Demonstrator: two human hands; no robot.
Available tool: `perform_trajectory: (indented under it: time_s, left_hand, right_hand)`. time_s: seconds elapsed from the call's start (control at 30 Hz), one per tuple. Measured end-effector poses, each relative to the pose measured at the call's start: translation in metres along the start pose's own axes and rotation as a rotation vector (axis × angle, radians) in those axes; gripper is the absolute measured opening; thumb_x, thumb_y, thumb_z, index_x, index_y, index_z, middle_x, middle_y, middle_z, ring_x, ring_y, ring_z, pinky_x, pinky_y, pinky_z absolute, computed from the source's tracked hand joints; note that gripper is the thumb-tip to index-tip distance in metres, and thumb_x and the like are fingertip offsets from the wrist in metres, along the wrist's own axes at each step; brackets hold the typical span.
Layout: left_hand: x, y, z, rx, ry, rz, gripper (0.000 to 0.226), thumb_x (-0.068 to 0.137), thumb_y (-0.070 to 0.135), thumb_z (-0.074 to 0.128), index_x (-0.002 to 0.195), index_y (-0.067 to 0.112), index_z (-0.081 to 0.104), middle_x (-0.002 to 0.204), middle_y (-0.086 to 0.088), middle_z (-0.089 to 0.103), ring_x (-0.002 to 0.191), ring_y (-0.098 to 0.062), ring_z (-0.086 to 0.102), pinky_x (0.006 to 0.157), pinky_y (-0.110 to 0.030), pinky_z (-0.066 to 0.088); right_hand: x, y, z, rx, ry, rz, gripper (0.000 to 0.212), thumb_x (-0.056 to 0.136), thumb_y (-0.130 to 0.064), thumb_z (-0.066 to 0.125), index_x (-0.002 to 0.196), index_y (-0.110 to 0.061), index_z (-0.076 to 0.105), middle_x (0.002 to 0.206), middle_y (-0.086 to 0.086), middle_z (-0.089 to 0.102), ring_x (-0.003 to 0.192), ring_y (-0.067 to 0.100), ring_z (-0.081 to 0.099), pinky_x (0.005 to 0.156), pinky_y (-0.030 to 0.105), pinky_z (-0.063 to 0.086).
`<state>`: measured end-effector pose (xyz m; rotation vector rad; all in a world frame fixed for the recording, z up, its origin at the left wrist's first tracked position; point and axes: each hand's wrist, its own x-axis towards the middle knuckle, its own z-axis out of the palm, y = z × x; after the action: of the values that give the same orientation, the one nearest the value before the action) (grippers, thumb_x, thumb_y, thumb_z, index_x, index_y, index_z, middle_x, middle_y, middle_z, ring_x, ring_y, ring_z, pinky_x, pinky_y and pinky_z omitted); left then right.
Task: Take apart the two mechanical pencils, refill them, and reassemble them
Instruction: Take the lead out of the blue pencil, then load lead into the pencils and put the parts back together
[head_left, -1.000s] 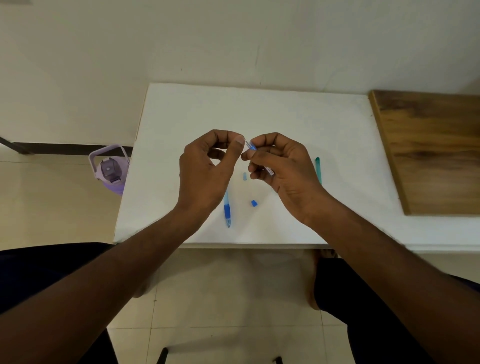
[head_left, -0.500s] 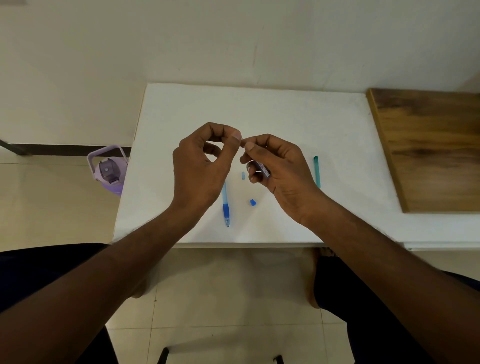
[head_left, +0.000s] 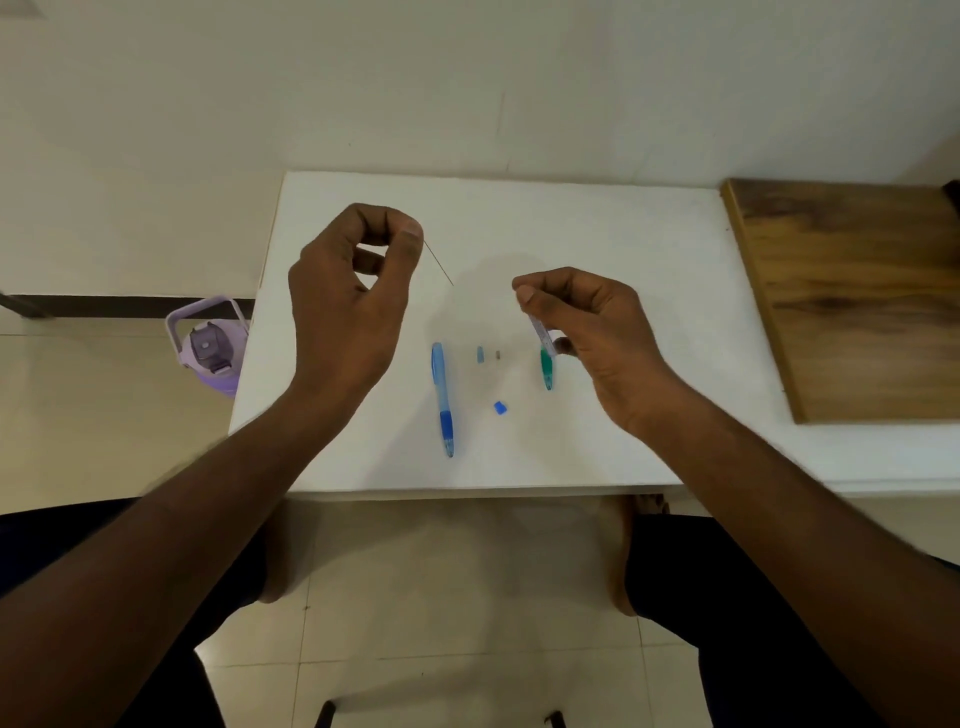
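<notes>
My left hand is raised over the white table and pinches a thin pencil lead between thumb and forefinger; the lead slants down to the right. My right hand grips a small clear lead tube at its top. A blue mechanical pencil lies on the table between my hands. A green mechanical pencil lies just below the tube. Between the pencils lie a pale blue cap, a tiny dark piece and a small blue eraser piece.
A wooden board covers the table's right end. A purple water bottle stands on the floor left of the table. The wall runs behind the table. My knees sit under its front edge.
My hands were together with fingertips touching at the tube. They have drawn apart: the left moved up and left with the lead out, the right dropped toward the green pencil.
</notes>
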<state>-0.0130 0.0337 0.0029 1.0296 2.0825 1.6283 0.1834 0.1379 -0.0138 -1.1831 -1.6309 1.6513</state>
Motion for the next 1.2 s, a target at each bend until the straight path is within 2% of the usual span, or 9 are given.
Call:
perform_trajectory:
  time_s: [0.17, 0.23, 0.3, 0.4, 0.5, 0.6, 0.7, 1.03, 1.2]
  left_hand:
    - [-0.009, -0.015, 0.008, 0.093, -0.218, -0.053, 0.010, 0.098, 0.045, 0.065, 0.093, 0.037, 0.071, 0.092, 0.026, 0.073, 0.079, -0.009, 0.070, 0.068, -0.018, 0.054]
    - [-0.015, -0.020, 0.012, 0.126, -0.299, -0.072, 0.010, 0.098, 0.044, 0.066, 0.091, 0.039, 0.071, 0.091, 0.029, 0.073, 0.075, -0.007, 0.071, 0.063, -0.009, 0.049]
    - [-0.019, -0.023, 0.016, 0.130, -0.371, -0.112, 0.010, 0.098, 0.044, 0.067, 0.092, 0.038, 0.072, 0.091, 0.026, 0.074, 0.073, -0.007, 0.072, 0.059, -0.009, 0.049]
    - [-0.023, -0.023, 0.022, 0.143, -0.460, -0.171, 0.011, 0.098, 0.044, 0.067, 0.095, 0.035, 0.073, 0.091, 0.019, 0.075, 0.074, -0.006, 0.072, 0.065, -0.018, 0.051]
    - [-0.025, -0.021, 0.025, 0.122, -0.482, -0.203, 0.011, 0.098, 0.043, 0.067, 0.096, 0.035, 0.073, 0.093, 0.018, 0.075, 0.075, -0.005, 0.072, 0.067, -0.019, 0.051]
    - [-0.025, -0.019, 0.025, 0.108, -0.473, -0.203, 0.012, 0.099, 0.042, 0.067, 0.097, 0.033, 0.074, 0.095, 0.016, 0.076, 0.076, -0.007, 0.072, 0.069, -0.021, 0.051]
    - [-0.025, -0.016, 0.027, 0.138, -0.442, -0.172, 0.010, 0.099, 0.042, 0.068, 0.096, 0.035, 0.073, 0.095, 0.018, 0.075, 0.074, -0.005, 0.070, 0.069, -0.019, 0.051]
    - [-0.024, -0.020, 0.024, 0.232, -0.419, -0.094, 0.016, 0.101, 0.045, 0.064, 0.098, 0.034, 0.074, 0.092, 0.019, 0.074, 0.074, -0.006, 0.071, 0.065, -0.010, 0.051]
    - [-0.008, -0.043, 0.006, 0.774, -0.399, -0.089, 0.049, 0.093, 0.065, 0.063, 0.084, 0.017, 0.069, 0.074, 0.004, 0.068, 0.067, -0.014, 0.065, 0.062, -0.029, 0.047]
  right_hand:
    - [0.011, 0.010, -0.049, -0.711, 0.153, -0.005, 0.014, 0.084, -0.038, 0.087, 0.091, -0.027, 0.080, 0.077, -0.012, 0.077, 0.072, 0.002, 0.072, 0.069, 0.012, 0.052]
    - [0.011, 0.018, -0.059, -0.794, 0.131, 0.070, 0.019, 0.084, -0.038, 0.088, 0.091, -0.023, 0.080, 0.075, -0.009, 0.076, 0.068, 0.006, 0.072, 0.069, 0.016, 0.056]
    - [0.010, 0.028, -0.060, -0.777, 0.077, 0.133, 0.020, 0.083, -0.035, 0.089, 0.090, -0.018, 0.079, 0.074, -0.006, 0.077, 0.062, 0.009, 0.075, 0.069, 0.020, 0.062]
    - [0.010, 0.036, -0.055, -0.768, 0.024, 0.150, 0.021, 0.083, -0.033, 0.089, 0.089, -0.015, 0.079, 0.072, -0.005, 0.077, 0.056, 0.005, 0.074, 0.059, 0.008, 0.056]
    - [0.011, 0.030, -0.052, -0.912, 0.053, 0.060, 0.025, 0.086, -0.040, 0.085, 0.093, -0.016, 0.080, 0.078, -0.004, 0.077, 0.067, 0.010, 0.073, 0.073, 0.015, 0.055]
    - [0.010, 0.017, -0.045, -0.752, 0.102, -0.027, 0.018, 0.092, -0.039, 0.079, 0.094, -0.020, 0.081, 0.082, -0.009, 0.078, 0.073, 0.010, 0.074, 0.076, 0.021, 0.059]
    - [0.003, 0.007, -0.020, -0.358, -0.133, 0.100, 0.013, 0.095, -0.032, 0.077, 0.102, -0.022, 0.080, 0.091, -0.007, 0.082, 0.086, 0.014, 0.079, 0.077, 0.026, 0.064]
    - [0.002, 0.011, 0.009, -0.236, -0.220, 0.069, 0.013, 0.091, -0.025, 0.082, 0.102, -0.017, 0.080, 0.089, -0.004, 0.083, 0.083, 0.015, 0.080, 0.077, 0.029, 0.065]
    - [0.004, 0.013, 0.003, -0.175, -0.144, 0.101, 0.006, 0.091, -0.019, 0.080, 0.097, -0.017, 0.081, 0.090, 0.000, 0.083, 0.084, 0.017, 0.080, 0.075, 0.028, 0.064]
